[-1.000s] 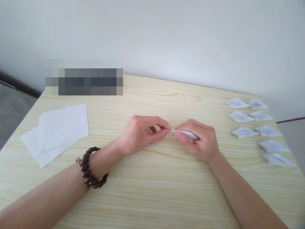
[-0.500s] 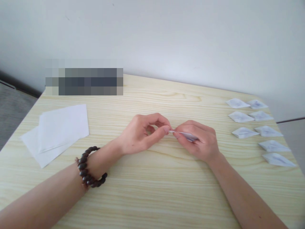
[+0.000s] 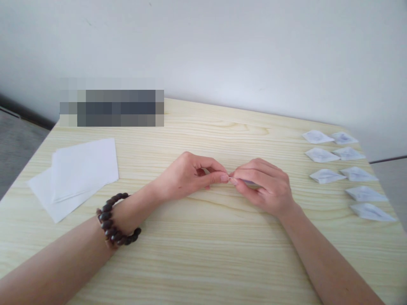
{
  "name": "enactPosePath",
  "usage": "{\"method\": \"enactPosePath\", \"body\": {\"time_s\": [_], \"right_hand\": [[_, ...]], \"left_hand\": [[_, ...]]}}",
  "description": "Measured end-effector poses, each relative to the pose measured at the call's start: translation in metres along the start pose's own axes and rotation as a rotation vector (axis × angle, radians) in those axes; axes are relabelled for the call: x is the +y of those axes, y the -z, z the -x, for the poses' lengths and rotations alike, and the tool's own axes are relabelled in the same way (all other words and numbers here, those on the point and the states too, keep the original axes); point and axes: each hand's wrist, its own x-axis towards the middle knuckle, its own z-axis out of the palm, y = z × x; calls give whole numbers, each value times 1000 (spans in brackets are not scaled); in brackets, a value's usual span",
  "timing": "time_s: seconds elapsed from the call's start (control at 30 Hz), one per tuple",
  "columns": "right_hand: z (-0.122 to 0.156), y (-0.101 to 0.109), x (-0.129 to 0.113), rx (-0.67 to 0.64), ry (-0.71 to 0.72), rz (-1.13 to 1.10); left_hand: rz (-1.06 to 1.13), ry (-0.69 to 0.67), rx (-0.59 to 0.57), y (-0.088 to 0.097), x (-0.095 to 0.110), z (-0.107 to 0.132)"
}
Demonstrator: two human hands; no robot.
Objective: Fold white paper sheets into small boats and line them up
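My left hand (image 3: 190, 176) and my right hand (image 3: 265, 184) meet at the middle of the wooden table (image 3: 203, 254). Both pinch a small folded white paper piece (image 3: 249, 182), which is mostly hidden under my right fingers. My left thumb and forefinger are closed on its left tip. My right fingers are wrapped over its body. A dark bead bracelet (image 3: 116, 220) sits on my left wrist.
A loose stack of flat white paper sheets (image 3: 78, 173) lies at the left of the table. Several finished folded paper shapes (image 3: 345, 171) lie in two rows at the right edge. A white wall stands behind the table. A blurred patch covers the far left corner.
My right fingers have closed further over the folded paper, hiding more of it. My left hand has lowered a little and pressed closer to the right hand.
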Motion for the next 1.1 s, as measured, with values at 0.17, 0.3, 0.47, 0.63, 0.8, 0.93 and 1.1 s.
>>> {"method": "enactPosePath", "body": {"time_s": [0.17, 0.3, 0.47, 0.63, 0.8, 0.93, 1.1], "right_hand": [[0, -1, -2, -5, -19, -3], [-1, -2, -4, -10, -69, -12], [-2, -3, -5, 3, -65, -6], [-2, -3, -4, 16, -97, -4], [-1, -2, -5, 29, -140, -10], [0, -2, -5, 43, -156, -18], [2, -1, -4, 45, -338, -20]], "left_hand": [[-242, -167, 58, -2, -6, 1], [-479, -404, 139, -5, -9, 2], [-653, -500, 187, -10, -9, 5], [-668, -457, 252, -11, -10, 5], [-492, -343, 218, -6, -10, 1], [-475, -316, 169, -4, -8, 0], [-369, -160, 192, -5, -4, 1]]}}
